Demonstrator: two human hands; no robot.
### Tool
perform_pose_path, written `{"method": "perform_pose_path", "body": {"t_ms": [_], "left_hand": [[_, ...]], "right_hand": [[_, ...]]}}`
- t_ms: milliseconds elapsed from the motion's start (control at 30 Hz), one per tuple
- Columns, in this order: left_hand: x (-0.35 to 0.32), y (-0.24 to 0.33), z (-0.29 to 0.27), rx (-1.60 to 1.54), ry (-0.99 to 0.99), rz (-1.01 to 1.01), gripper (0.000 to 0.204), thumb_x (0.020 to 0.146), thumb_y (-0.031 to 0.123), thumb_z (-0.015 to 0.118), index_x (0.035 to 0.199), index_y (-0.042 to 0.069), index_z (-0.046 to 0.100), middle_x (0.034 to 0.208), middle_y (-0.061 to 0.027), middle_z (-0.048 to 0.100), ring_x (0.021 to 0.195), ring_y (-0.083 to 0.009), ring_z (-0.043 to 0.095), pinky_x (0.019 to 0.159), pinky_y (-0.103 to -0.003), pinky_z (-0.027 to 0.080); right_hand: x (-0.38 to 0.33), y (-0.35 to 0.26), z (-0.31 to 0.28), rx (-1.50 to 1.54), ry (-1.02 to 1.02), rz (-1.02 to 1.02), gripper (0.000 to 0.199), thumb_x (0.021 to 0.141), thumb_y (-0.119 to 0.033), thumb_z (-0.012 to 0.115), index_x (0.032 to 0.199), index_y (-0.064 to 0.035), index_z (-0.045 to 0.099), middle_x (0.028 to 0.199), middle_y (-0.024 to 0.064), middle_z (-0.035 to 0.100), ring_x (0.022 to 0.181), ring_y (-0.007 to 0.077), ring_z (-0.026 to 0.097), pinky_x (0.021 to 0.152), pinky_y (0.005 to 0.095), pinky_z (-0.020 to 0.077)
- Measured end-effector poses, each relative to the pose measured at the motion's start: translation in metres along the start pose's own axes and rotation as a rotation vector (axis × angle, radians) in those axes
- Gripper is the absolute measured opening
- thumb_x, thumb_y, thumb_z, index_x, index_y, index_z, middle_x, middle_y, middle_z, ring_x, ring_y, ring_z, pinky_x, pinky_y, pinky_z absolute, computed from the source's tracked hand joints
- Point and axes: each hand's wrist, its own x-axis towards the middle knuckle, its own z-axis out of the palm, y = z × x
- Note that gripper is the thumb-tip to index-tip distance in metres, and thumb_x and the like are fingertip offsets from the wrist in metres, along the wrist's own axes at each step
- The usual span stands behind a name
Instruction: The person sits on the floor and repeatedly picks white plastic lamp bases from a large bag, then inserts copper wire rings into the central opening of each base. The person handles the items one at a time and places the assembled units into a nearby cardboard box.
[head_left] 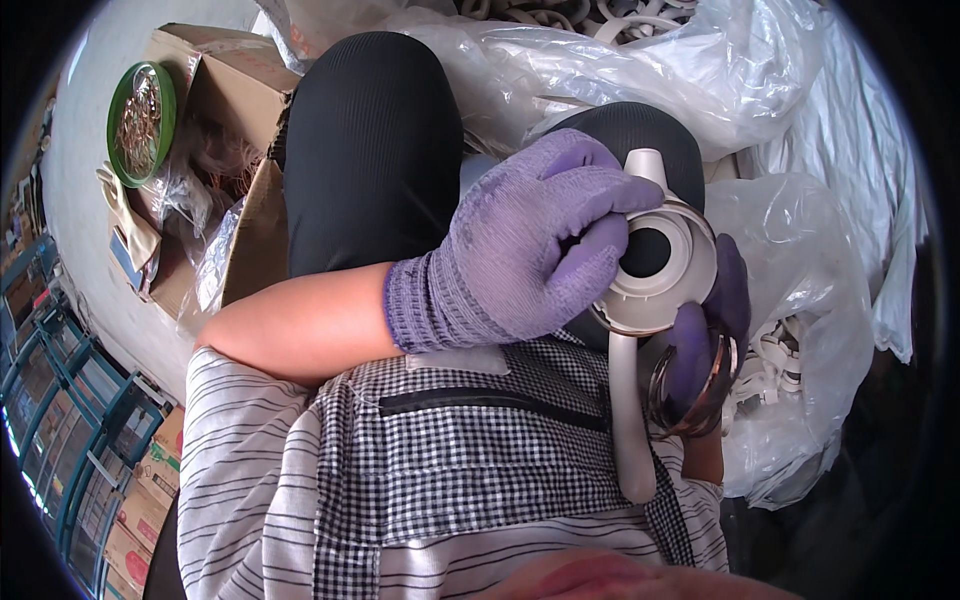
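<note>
Gripping one beige plastic part (655,270): two gloved hands (530,240).

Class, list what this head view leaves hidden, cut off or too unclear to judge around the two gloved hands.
- Right hand: mostly hidden behind the beige plastic part; its grip is unclear.
- Metal rings: their number is unclear, overlapped by the purple glove.
- Left hand fingertips cover part of the piece's rim.
- White pieces in the plastic bag: blurred by film.
</note>
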Motion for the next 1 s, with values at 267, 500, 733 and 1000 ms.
{"method": "perform_pose_path", "body": {"t_ms": [267, 500, 733, 1000], "left_hand": [[-0.008, -0.020, -0.005, -0.307, -0.152, -0.099, 0.035, 0.104, 0.022, 0.061, 0.133, 0.003, 0.067, 0.113, -0.0104, 0.065, 0.108, -0.0210, 0.061, 0.098, -0.034, 0.048], [-0.008, -0.021, -0.009, -0.178, -0.205, 0.035, 0.058, 0.096, 0.037, 0.071, 0.143, 0.005, 0.060, 0.119, -0.0110, 0.062, 0.113, -0.0242, 0.058, 0.101, -0.037, 0.047], [-0.005, -0.009, -0.012, 0.204, -0.218, 0.193, 0.100, 0.067, 0.050, 0.091, 0.147, 0.003, 0.053, 0.129, -0.0156, 0.060, 0.119, -0.0330, 0.057, 0.104, -0.044, 0.045], [-0.005, -0.012, -0.011, 0.316, -0.244, 0.243, 0.098, 0.071, 0.059, 0.085, 0.146, 0.004, 0.054, 0.135, -0.0161, 0.061, 0.123, -0.0355, 0.057, 0.109, -0.050, 0.039]], "right_hand": [[0.013, 0.011, -0.010, 0.078, -0.080, -0.173, 0.087, 0.080, -0.022, 0.088, 0.151, 0.0009, 0.044, 0.119, 0.0148, 0.059, 0.102, 0.0224, 0.062, 0.085, 0.0340, 0.0503], [0.036, 0.019, -0.031, -0.043, -0.322, -0.326, 0.089, 0.072, -0.020, 0.094, 0.146, -0.0038, 0.048, 0.118, 0.0136, 0.062, 0.100, 0.0222, 0.066, 0.081, 0.0351, 0.0543], [0.025, 0.024, -0.035, -0.060, -0.368, -0.104, 0.097, 0.066, -0.010, 0.097, 0.147, -0.0017, 0.044, 0.136, 0.0162, 0.057, 0.124, 0.0274, 0.063, 0.103, 0.0396, 0.0554], [0.039, -0.029, -0.030, -0.396, -0.314, -0.158, 0.096, 0.067, -0.026, 0.096, 0.149, -0.0042, 0.051, 0.141, 0.0172, 0.061, 0.125, 0.0328, 0.065, 0.102, 0.0417, 0.0550]]}}
